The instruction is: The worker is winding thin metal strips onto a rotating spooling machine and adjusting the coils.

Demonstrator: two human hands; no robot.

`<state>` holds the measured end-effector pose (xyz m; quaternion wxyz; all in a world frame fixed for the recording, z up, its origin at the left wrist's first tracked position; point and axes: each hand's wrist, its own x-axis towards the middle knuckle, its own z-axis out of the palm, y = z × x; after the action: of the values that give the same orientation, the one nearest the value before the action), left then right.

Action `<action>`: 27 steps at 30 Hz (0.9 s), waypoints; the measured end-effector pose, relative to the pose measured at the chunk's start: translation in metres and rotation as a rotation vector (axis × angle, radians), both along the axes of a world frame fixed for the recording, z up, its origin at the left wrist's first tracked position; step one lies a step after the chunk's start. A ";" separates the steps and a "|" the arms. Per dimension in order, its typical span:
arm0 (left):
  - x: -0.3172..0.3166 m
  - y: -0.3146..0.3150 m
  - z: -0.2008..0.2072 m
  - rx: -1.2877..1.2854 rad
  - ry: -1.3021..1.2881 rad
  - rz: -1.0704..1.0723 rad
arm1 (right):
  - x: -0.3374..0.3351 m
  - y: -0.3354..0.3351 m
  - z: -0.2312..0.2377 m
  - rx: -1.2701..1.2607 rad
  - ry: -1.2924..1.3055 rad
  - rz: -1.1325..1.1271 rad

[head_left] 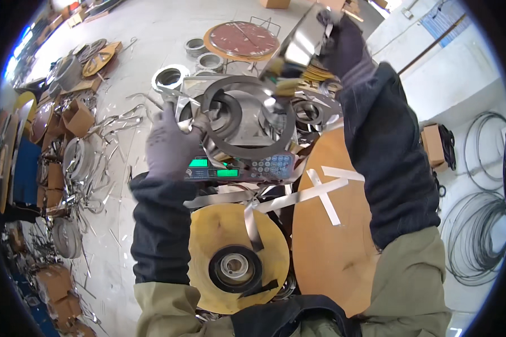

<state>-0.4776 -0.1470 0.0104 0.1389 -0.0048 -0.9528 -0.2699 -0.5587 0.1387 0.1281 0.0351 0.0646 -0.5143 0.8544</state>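
My left hand [173, 145], in a grey glove, has its fingers closed at the left edge of a large dark grey metal ring [290, 129]. The ring looks like a coil of strip and is tilted above a counting scale [272, 164] with green displays and a keypad. Farther right and higher, my right hand [344, 49], in a dark glove, is closed on a wide shiny metal strip [301, 49] that slants down toward the ring. Motion blurs the strip's lower end. Behind the large ring, a smaller dark ring [230, 121] shows on the scale's pan.
Nearest me is a yellow disc [208, 238] with a black hub. Beside it stands a wooden round top [331, 264] with loose metal strips [325, 196]. Coils [171, 76] and a red-brown round table [243, 39] lie beyond. Scrap strips litter the left floor; wire coils [475, 247] are right.
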 end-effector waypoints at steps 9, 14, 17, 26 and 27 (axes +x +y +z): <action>-0.007 0.090 -0.014 0.835 -0.045 -0.436 | 0.011 -0.016 0.044 -0.087 0.126 0.094; -0.015 0.130 -0.018 1.401 -0.193 -0.414 | 0.031 0.005 0.045 -0.046 0.135 0.082; -0.055 0.067 -0.043 2.168 -0.499 -0.972 | 0.038 -0.008 0.050 -0.028 0.173 0.150; 0.062 -0.038 0.029 0.259 0.173 -0.251 | 0.147 0.105 0.030 0.377 0.242 -0.182; 0.094 -0.048 0.026 0.264 0.193 -0.210 | 0.163 0.126 0.026 0.592 0.305 -0.215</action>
<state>-0.3840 -0.1952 0.0367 0.2001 -0.1117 -0.8856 -0.4039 -0.3952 0.2643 0.1542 0.1809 0.1443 -0.7324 0.6404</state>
